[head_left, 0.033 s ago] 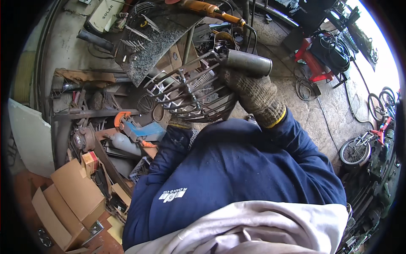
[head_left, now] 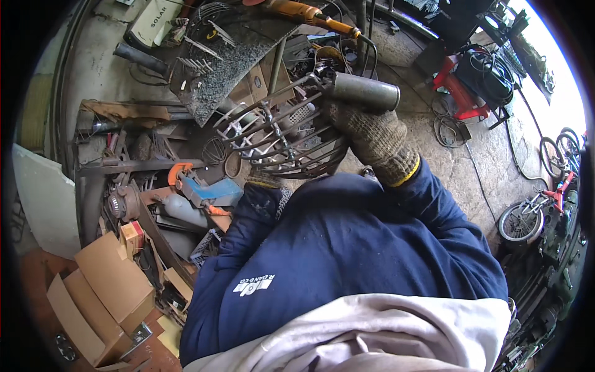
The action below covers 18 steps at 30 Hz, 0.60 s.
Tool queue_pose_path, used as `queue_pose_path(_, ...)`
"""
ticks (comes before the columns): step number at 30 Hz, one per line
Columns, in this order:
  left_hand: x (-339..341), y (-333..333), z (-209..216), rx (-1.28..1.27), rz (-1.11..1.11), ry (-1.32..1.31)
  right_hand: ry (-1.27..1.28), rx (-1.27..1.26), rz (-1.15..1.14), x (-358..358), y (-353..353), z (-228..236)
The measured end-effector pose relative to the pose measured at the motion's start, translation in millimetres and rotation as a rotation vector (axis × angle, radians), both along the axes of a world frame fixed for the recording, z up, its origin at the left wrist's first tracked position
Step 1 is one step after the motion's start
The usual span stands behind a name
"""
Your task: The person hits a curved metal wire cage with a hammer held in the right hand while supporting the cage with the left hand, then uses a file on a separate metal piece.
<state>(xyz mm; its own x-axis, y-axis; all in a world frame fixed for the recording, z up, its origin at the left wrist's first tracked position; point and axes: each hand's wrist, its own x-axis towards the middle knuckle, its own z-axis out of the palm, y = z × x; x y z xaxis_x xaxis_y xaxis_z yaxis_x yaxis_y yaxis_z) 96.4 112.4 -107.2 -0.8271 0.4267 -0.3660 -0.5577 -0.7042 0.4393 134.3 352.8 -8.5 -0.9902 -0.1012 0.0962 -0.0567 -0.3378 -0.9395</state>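
A cage of welded metal rods (head_left: 288, 139), curved like a basket, is held up in front of my chest. At its far right end a short, thick steel pipe (head_left: 365, 92) sticks out to the right. My right hand (head_left: 372, 131), in a dirty knitted work glove with a yellow cuff edge, is closed round the cage's base just below the pipe. Of my left hand (head_left: 263, 178), only part of the glove by the cuff shows, under the cage's near left side. The rods hide its fingers.
A metal worktable (head_left: 214, 84) bears loose rods, grit and an orange power tool (head_left: 304, 13). To the left are a blue and orange machine (head_left: 214, 191) and open cardboard boxes (head_left: 114, 285). Cables, a red machine (head_left: 458, 90) and a small bicycle (head_left: 524, 220) are at right.
The rod cage has shifted very slightly to the right in my hands. Otherwise the view looks the same.
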Motion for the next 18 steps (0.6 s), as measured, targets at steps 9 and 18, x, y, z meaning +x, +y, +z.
queue_pose_path(9, 18, 3, 109, -1.203, 0.259, 1.126, 0.402, 0.448, 0.108, -5, 10, 11)
queue_pose_path(18, 50, 6, 125, -1.351, 0.140, 0.986, -0.052, 0.015, -0.070, 2, 36, 7)
